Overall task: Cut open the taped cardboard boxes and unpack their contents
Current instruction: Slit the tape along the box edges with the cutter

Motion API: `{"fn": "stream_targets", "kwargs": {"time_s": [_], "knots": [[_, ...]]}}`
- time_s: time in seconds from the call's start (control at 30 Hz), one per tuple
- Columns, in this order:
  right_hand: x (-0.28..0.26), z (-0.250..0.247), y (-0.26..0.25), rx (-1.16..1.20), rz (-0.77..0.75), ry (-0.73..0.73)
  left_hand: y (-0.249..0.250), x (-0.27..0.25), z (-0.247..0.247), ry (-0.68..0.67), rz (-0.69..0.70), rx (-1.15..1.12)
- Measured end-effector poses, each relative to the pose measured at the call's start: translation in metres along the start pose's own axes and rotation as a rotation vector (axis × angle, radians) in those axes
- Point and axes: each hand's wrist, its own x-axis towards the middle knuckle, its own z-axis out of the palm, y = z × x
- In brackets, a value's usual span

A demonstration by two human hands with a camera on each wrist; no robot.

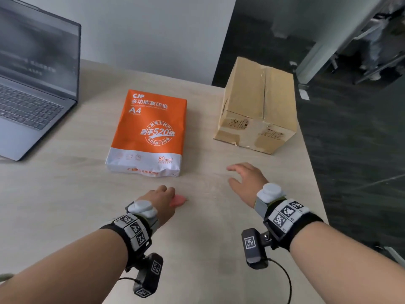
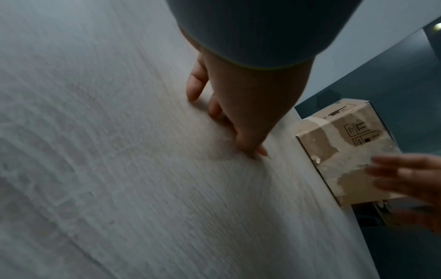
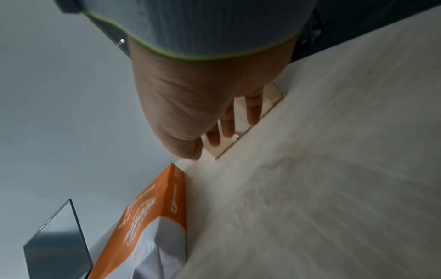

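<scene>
Head-camera view had the left hand [image 1: 161,199] low on the pale wooden table [image 1: 65,194], knuckles up, fingers curled over a small pink object [image 1: 178,200] that peeked out at its three o'clock side; whether the fingers actually gripped it or merely covered it, I could not tell, and the left wrist view was too blurred to settle it. At about three o'clock from that hand, the right hand [image 1: 246,183] hovered just above the table with fingers spread and relaxed, holding nothing. Beyond the right hand, toward twelve o'clock, stood the taped cardboard box [image 1: 258,102], close to the table's right edge, its top seam closed under clear tape and its near face patched with torn tape and printed handling marks. At the box's nine o'clock lay an orange-and-white ream of A4 paper [image 1: 149,132], flat, well apart from the box. Farther out at ten o'clock sat an open grey laptop [image 1: 28,102].
</scene>
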Motion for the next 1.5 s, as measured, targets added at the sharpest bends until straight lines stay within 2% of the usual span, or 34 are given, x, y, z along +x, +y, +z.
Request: {"fn": "stream_targets", "kwargs": {"time_s": [0.13,0.17,0.23,0.37,0.43,0.53,0.77,0.87,1.03,1.13,1.2,1.27,1.33,1.43,1.5], "knots": [[0.047,-0.045,-0.005,-0.193,-0.004,0.331,-0.004,0.007,0.001,0.037,-0.002,-0.008],[0.061,-0.059,-0.006,-0.237,0.006,0.375,-0.005,0.009,0.001,0.043,0.003,-0.017],[0.096,-0.081,-0.005,-0.295,0.066,0.321,-0.008,0.01,0.001,0.059,-0.004,-0.044],[0.139,-0.095,0.01,-0.361,0.259,0.074,-0.005,0.013,-0.004,0.029,-0.048,-0.128],[0.144,-0.085,0.016,-0.391,0.26,0.082,-0.004,0.011,-0.008,0.022,-0.066,-0.175],[0.131,-0.076,0.014,-0.383,0.224,0.153,0.002,0.008,-0.015,0.019,-0.081,-0.26],[0.074,-0.069,0.013,-0.417,0.104,0.049,0.04,0.005,-0.069,0.179,0.054,-0.522],[0.035,-0.061,0.012,-0.398,0.069,0.063,0.065,0.011,-0.098,0.23,0.126,-0.61],[-0.037,-0.042,0.011,-0.315,-0.027,0.171,0.115,0.013,-0.131,0.284,0.257,-0.572],[-0.063,-0.044,0.014,-0.169,-0.006,0.216,0.142,0.014,-0.132,0.298,0.326,-0.574],[-0.071,-0.051,0.016,0.172,0.083,0.21,0.159,0.012,-0.128,0.219,0.373,-0.575],[-0.073,-0.057,0.016,0.529,0.109,0.198,0.175,0.008,-0.127,0.126,0.404,-0.515],[-0.071,-0.059,0.017,0.664,0.119,0.216,0.184,0.006,-0.125,0.086,0.422,-0.419],[-0.067,-0.061,0.02,0.813,0.202,0.317,0.189,0.013,-0.12,0.077,0.457,-0.232],[-0.064,-0.06,0.024,0.871,0.236,0.351,0.188,0.024,-0.124,0.118,0.475,-0.102]]}}
